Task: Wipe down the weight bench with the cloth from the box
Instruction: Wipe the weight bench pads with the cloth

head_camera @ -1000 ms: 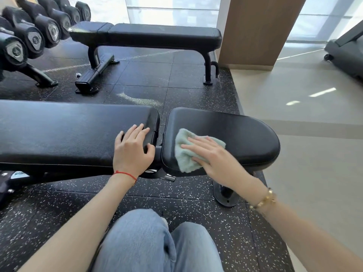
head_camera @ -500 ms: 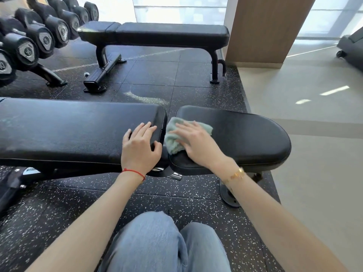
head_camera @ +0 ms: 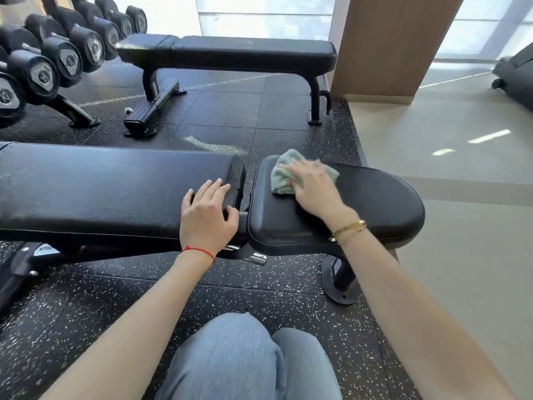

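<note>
Mid-wipe: right hand (head_camera: 313,187) presses cloth (head_camera: 284,176) flat-fingered on seat pad (head_camera: 375,203) (far corner). Left hand (head_camera: 209,216) rests spread on long pad (head_camera: 101,186). Next, probably sweep toward the rounded end

From my feed, the right hand (head_camera: 313,187) covers the middle of the green cloth (head_camera: 281,176), so I can't see how the cloth is folded beneath it. The weight bench (head_camera: 115,192) runs off the left edge, its far end out of view. The lettering on the frame sticker (head_camera: 46,251) is too small for me to read. The dumbbells (head_camera: 43,70) are cropped at the left and top, their markings unreadable. 1 machine (head_camera: 516,73) is cut off at the right edge.
</note>
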Demonstrator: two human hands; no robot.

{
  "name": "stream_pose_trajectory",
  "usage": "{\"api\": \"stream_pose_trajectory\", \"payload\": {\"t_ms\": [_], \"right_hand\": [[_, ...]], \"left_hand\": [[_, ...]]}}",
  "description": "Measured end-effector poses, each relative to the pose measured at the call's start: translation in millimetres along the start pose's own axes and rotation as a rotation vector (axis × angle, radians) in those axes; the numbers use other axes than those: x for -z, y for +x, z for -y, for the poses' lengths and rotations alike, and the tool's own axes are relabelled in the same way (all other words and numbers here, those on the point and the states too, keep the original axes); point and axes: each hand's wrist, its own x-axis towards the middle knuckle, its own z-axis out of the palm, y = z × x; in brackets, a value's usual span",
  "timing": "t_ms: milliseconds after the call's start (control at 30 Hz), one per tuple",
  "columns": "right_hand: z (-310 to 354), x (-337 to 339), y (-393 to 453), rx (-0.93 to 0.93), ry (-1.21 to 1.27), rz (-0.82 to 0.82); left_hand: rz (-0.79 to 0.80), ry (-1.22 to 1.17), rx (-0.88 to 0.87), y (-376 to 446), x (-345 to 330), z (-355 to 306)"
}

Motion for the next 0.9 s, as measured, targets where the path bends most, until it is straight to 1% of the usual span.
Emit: {"api": "stream_pose_trajectory", "payload": {"t_ms": [100, 167, 233, 333, 400, 500, 600, 667, 767, 833, 900], "right_hand": [[20.6, -3.5, -39.8, 0.103, 0.087, 0.005], [14.8, 2.1, -68.5, 0.107, 0.111, -0.008], [-1.6, 11.6, -94.3, 0.069, 0.122, -0.053], [-33.4, 28.2, -116.6, -0.057, 0.114, -0.151], [-57.9, 36.1, -111.7, -0.180, 0.081, -0.185], [-91.8, 44.3, -80.9, -0.364, 0.011, -0.185], [-98.5, 41.2, -38.1, -0.432, -0.023, -0.169], [-83.1, 30.7, -14.0, -0.387, -0.042, -0.115], [-44.8, 14.1, 0.1, -0.189, -0.017, -0.043], [-19.7, 4.5, -4.1, -0.079, 0.064, -0.028], [-0.4, -3.1, -10.3, -0.028, 0.142, -0.063]], "left_hand": [[0.008, 0.001, -0.007, 0.2, 1.2, -0.1], [0.008, 0.000, -0.012, -0.2, 1.5, 0.5], [0.003, -0.005, -0.016, -0.2, 1.1, 0.9], [-0.002, -0.009, -0.014, -0.1, 0.0, 0.4], [0.000, -0.004, -0.016, -0.1, -0.6, 0.0], [-0.003, 0.008, -0.013, -0.4, -1.2, -0.4], [-0.006, 0.004, -0.009, -0.6, -0.7, -0.5], [0.002, -0.003, -0.014, -0.9, -0.3, 0.7], [0.015, -0.050, -0.028, 0.2, 2.6, 4.0], [-0.003, -0.062, -0.020, 1.0, 7.8, 11.8], [-0.029, -0.025, 0.008, -0.3, 15.3, 29.2]]}}
